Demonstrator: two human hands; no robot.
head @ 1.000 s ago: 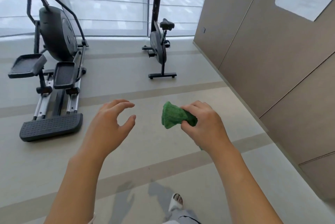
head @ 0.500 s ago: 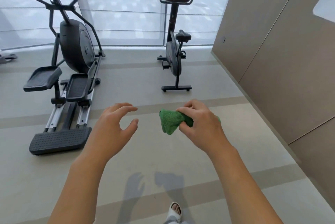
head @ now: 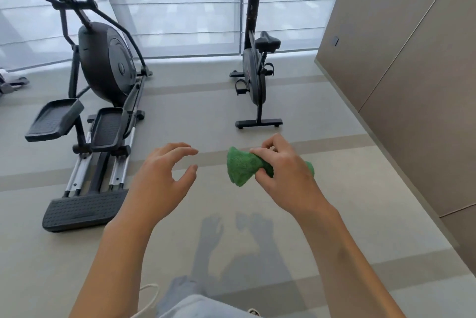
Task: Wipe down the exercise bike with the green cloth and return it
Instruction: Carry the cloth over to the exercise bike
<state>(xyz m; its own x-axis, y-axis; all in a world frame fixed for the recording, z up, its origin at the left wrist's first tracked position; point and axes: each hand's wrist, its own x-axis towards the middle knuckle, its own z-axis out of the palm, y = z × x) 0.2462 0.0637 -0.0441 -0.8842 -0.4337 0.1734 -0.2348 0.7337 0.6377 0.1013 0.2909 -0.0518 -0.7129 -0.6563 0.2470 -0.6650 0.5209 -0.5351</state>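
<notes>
We note the right hand (head: 286, 176) held out at mid-frame, its grip clamped on the green cloth (head: 242, 167): fingers and thumb are curled round the bunched middle of it. Most of the cloth flares out to the left of the fist, and a small end shows past the far side of the hand. The cloth is in the air, clear of the floor (head: 334, 214) and of any machine.

We note the left hand (head: 161, 178) just beside it, apart from the cloth. Its grip is apart, fingers loosely arched, thumb spread, holding nothing.

The exercise bike (head: 255, 78) stands ahead of the right hand, well apart from it, upright on its base bar, saddle and console facing the window blind (head: 185, 8). No hand touches it.

An elliptical trainer (head: 103, 75) stands to the left of the bike, its footplates and tread towards us. Tan wall panels (head: 412, 60) run along the right side. Shadows of both arms fall on the floor below the hands. Light trousers and a white cord show at the bottom edge.
</notes>
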